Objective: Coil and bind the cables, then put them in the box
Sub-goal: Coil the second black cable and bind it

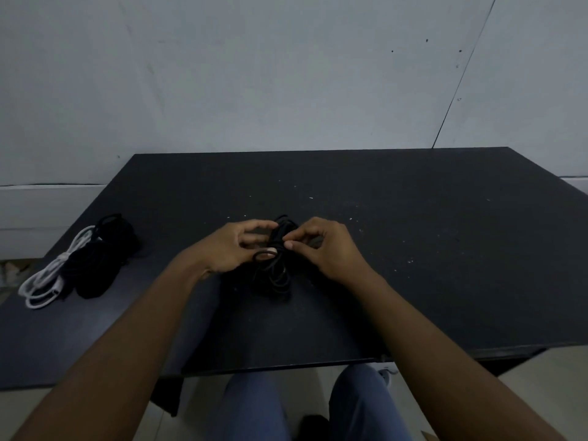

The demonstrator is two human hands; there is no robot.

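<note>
Dusty black table (pixel 445 249) against a grey wall (pixel 286 74). Our left hand (pixel 229 246) and right hand (pixel 324 246) both pinch a cable (pixel 276 275) mid-table; other cables (pixel 79 259) sit at the left.

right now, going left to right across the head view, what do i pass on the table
white cable → black bundle → left hand → black cable coil pinched between both hands → right hand

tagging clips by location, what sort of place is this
Likely a bare workroom or makeshift work station: a plain black table against a bare pale panel wall, bearing a bundled white cable and the black cable gripped by the left hand and right hand.
</note>
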